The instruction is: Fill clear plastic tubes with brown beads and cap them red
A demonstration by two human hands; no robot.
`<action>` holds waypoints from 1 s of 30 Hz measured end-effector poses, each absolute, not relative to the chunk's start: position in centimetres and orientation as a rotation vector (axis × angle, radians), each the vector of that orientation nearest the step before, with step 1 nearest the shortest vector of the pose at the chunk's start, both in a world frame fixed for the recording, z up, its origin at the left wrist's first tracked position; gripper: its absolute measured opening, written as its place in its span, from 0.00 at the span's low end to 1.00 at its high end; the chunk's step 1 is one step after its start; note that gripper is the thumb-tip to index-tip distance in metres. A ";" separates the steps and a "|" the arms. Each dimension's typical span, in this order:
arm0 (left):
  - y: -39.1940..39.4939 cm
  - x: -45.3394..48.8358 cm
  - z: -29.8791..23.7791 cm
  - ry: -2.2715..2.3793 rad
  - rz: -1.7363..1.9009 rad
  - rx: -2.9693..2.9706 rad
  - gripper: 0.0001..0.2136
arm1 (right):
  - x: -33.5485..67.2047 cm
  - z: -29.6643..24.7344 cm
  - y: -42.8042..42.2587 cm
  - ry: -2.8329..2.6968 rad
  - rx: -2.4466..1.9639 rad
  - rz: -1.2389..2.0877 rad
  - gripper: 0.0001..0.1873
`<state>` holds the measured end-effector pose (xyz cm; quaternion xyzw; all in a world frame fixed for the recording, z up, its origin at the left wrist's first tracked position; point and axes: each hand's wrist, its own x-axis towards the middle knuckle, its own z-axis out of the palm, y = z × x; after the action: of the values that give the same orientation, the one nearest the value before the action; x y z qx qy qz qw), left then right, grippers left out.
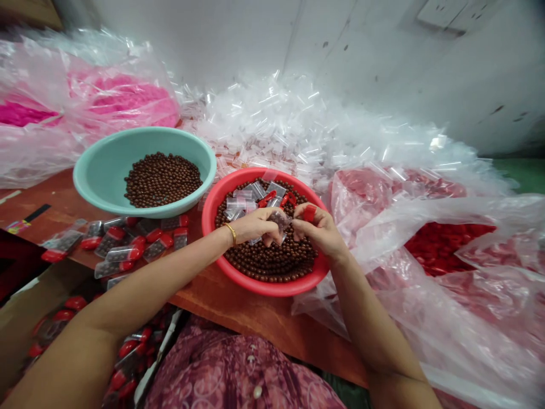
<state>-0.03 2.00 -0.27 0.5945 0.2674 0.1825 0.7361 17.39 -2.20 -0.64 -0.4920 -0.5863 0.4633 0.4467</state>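
Over the red basin (208,218) of brown beads (272,267), my two hands meet. Fingers of my left hand (259,225) are closed around a small clear plastic container (279,218) with dark beads in it. My right hand (321,233) is closed against the container's other end, and a red cap (309,213) shows at its fingers. Clear containers (240,203) and several loose red caps (289,199) lie on the beads behind my hands. Fingertips of both hands are partly hidden.
A teal basin (100,159) with brown beads stands at left. Filled red-capped containers (123,253) lie before it, more in a box (46,284) below. Empty clear containers (272,113) heap along the wall. Plastic bags hold red caps (443,244) and pink pieces (128,102).
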 end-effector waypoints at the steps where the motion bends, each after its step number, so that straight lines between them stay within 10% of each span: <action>1: 2.0 -0.1 -0.3 0.596 0.422 1.298 0.10 | 17.6 -0.9 -2.1 -1.419 -1.263 1.172 0.16; 30: 1.8 0.0 -1.8 0.863 0.610 1.782 0.09 | 15.9 -1.9 -4.1 -2.020 -1.312 0.194 0.22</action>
<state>0.03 1.81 -1.84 0.7399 0.3585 0.2532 0.5098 15.92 -4.11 -1.86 -0.5076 -0.7816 0.0751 0.3548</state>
